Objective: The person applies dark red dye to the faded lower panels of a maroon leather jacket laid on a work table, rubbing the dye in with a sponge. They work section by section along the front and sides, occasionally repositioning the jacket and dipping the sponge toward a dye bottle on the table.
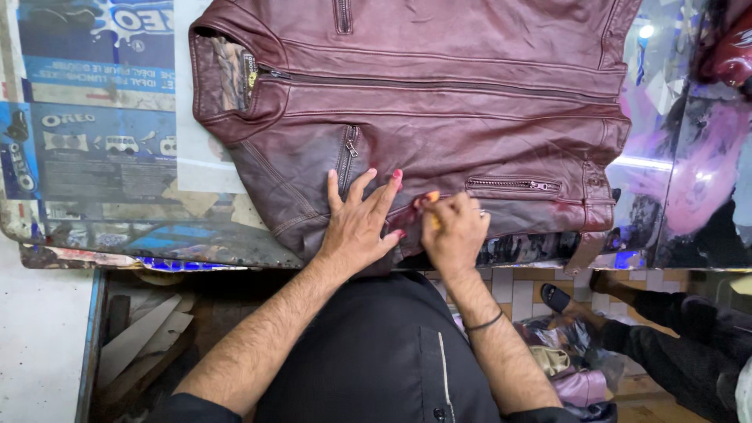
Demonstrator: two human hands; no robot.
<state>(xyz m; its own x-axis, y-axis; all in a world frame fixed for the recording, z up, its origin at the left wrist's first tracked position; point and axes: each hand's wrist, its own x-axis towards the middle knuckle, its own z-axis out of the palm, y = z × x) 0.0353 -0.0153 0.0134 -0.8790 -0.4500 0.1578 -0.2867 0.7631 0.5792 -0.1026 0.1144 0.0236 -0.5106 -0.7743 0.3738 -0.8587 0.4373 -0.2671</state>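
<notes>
A maroon leather jacket [439, 102] lies spread flat on a worktable, collar to the left, with several zips on its front. My left hand [359, 223] presses flat on the jacket's near side, fingers spread, fingertips stained red. Just to its right, my right hand [454, 231] is closed around a small yellow-orange piece [432, 197] that it holds against the leather. The piece is mostly hidden by the fingers. A wet reddish patch [565, 208] shows near the lower pocket zip.
The worktable [102, 157] is covered with worn printed packaging sheets and ends just in front of me. To the right lies shiny dark material [689, 172] with pink reflections. Below right, another person's sandalled foot [558, 298] rests on a tiled floor beside bags [576, 376].
</notes>
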